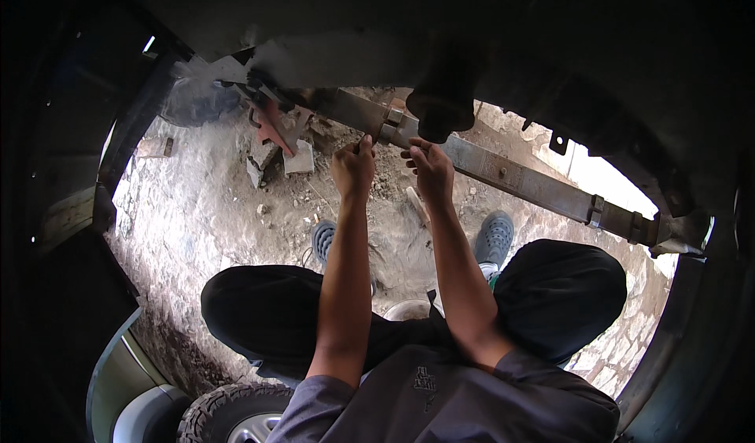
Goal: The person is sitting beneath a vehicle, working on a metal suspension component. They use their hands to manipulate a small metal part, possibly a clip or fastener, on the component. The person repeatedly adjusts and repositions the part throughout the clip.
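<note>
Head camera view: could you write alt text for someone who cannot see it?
Seen from above, a squatting person's left hand and right hand reach up to a rusty leaf spring under a vehicle. Below lie stony dirt ground, grey shoes and a tyre.

Ground (197,215) beneath the vehicle is bare, stony earth, dusty and uneven. A red metal stand (271,128) sits at upper left, propped among broken concrete blocks (299,160). A short wooden stick (417,205) lies on the dirt near the middle. Two grey perforated clogs (494,237) rest flat on the ground, well apart from each other. A knobbly tyre (228,411) on a silver rim occupies the lower edge, beside an olive-green body panel (118,380). Dark wheel-arch metal (629,121) curves overhead, carrying a small bracket (559,142) at upper right.
</note>
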